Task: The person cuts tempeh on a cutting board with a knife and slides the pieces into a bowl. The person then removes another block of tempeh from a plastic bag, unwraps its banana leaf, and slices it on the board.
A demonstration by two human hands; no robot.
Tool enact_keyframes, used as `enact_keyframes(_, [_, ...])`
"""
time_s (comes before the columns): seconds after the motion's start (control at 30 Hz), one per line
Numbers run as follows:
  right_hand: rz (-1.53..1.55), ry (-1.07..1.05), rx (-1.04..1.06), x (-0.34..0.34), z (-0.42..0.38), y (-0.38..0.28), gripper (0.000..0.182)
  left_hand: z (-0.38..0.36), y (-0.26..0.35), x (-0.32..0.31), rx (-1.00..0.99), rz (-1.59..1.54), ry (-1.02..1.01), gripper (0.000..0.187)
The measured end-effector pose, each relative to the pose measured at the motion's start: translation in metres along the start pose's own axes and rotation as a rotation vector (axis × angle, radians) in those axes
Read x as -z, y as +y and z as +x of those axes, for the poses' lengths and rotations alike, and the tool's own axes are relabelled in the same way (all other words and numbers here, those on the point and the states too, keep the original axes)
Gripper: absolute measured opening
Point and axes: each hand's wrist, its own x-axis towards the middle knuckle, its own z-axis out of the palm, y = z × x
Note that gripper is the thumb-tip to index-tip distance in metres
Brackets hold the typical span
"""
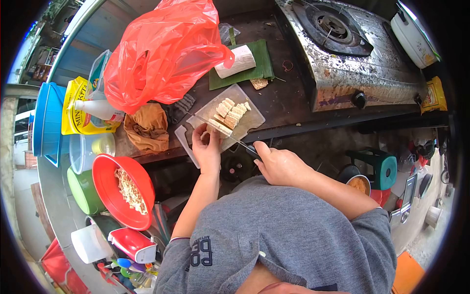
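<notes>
Two hands at work on a cutting board [254, 119] that overhangs the front edge of the counter [289, 100]. Left hand [206, 147] has fingers curled down, pinning the uncut end of a pale block [219, 128], prob. tempeh, at the board's near-left corner. Right hand [279, 164] is wrapped closed round a dark knife handle; the thin blade [234, 139] runs up-left to the block.

Handling, judged: block looks firm but crumbly, light, grainy surface, not slippery. It should slice clean but break if squeezed hard. Best hold is from above w/ fingertips tucked, close behind the cut line. Cut slices [232, 110] are flat rectangles, stacked leaning in a row across mid-board.

Board is translucent plastic, thin, likely flexes and may tip where unsupported.

Around: second pale block on a green banana leaf [262, 61] toward the counter's back; red plastic bag [161, 54], crinkly, at the left; brown cloth [147, 128] at the front-left edge; steel gas stove [352, 59] at the right end, spotted. Red bowl [110, 188] w/ noodle-like strips sits below, off the counter.
</notes>
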Motion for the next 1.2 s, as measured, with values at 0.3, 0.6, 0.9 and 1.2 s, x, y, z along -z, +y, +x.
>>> enact_keyframes(0.3, [-0.006,-0.087,-0.055,-0.01,0.01,0.007,0.029,0.002,-0.004,0.003,0.031,0.072,-0.016,0.035])
enact_keyframes(0.6, [0.155,-0.013,-0.007,-0.013,0.029,0.034,0.025,0.002,-0.006,0.001,-0.016,0.015,-0.027,0.033])
enact_keyframes(0.9, [0.15,0.023,0.034,0.004,0.006,0.01,0.029,0.0,-0.009,0.002,-0.007,-0.077,0.027,0.03])
enact_keyframes(1.2, [0.079,-0.106,-0.023,0.001,0.007,-0.003,0.022,-0.002,-0.009,0.001,-0.018,-0.018,0.025,0.029])
